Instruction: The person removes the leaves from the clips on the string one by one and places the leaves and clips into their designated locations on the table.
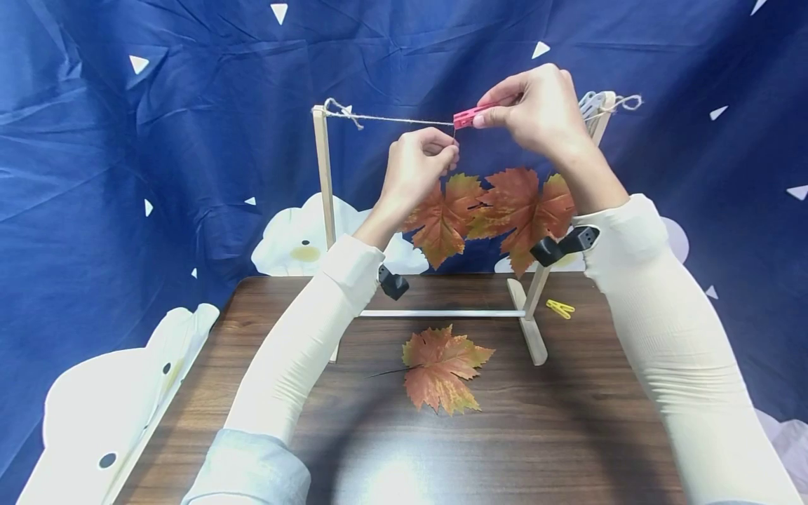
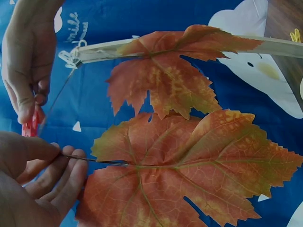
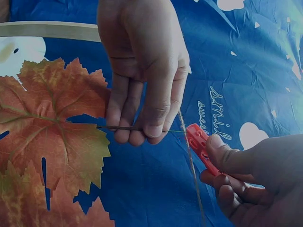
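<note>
My left hand pinches the thin dark stem of an orange-red artificial maple leaf, which hangs below the string. Above and to the right, my right hand holds a red clothespin between thumb and fingers. The clothespin's tip is at the string, and the stem's end meets it in the right wrist view. A second leaf hangs beside the first on the right; its upper attachment is hidden behind my right hand and forearm.
The string spans a wooden frame on a brown table. Another leaf lies in front of the frame's white crossbar. A yellow clothespin lies right of the frame's foot. Pale clips sit at the right post's top.
</note>
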The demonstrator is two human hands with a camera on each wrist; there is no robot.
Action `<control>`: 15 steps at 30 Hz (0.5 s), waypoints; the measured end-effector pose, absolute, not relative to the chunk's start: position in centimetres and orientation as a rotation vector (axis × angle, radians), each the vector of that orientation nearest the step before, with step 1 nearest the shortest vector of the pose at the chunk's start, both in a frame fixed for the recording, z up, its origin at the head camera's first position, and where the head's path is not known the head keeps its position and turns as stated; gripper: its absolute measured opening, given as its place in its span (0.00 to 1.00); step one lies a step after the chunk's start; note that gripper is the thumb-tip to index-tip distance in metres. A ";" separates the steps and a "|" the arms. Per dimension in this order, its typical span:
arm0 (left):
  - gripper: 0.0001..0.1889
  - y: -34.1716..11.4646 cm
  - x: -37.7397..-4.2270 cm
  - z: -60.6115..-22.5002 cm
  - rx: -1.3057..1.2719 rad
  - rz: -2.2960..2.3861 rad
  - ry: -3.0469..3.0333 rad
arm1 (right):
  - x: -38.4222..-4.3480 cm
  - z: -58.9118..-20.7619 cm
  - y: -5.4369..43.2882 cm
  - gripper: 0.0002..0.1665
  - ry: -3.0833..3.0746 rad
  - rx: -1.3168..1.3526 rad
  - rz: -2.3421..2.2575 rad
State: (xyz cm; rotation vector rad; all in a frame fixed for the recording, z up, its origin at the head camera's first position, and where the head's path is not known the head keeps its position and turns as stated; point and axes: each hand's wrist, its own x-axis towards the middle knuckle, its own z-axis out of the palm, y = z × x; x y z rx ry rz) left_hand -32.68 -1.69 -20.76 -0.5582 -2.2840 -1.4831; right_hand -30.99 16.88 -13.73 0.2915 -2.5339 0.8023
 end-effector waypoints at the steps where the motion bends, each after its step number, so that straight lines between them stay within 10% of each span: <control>1: 0.07 -1.7 -32.7 -20.7 -0.554 -1.487 -2.284 | -31.0 -13.7 16.9 0.22 -2.527 0.289 0.807; 15: 0.06 -2.0 -32.4 -20.6 -0.519 -1.489 -2.304 | -30.7 -13.8 17.4 0.26 -2.472 0.291 0.900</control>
